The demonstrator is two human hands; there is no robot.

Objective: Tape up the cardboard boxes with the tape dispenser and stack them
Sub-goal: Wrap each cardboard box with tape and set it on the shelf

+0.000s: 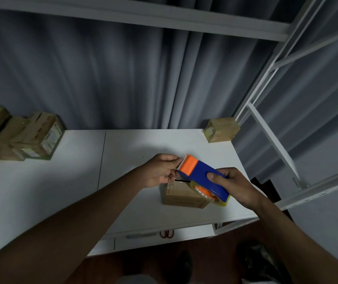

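Far off to the left of my fingers I see a cluster of cardboard boxes [30, 138] sitting on the white table [65, 181], well apart from both hands. My left hand [160, 171] has its fingers curled in, the fingertips pinching at the toothed edge on the orange front of the tape dispenser [203, 177]; whether they hold a tape end I cannot tell. Just under those fingers and under the dispenser lies a small cardboard box [182, 195] on the table. My right hand [233, 187] grips the dispenser's blue body, thumb pressed flat on top and the other fingers wrapped underneath. Well beyond my right fingers, at the table's far right corner, stands a taped box [221, 129] beside the white shelf frame [270, 136].
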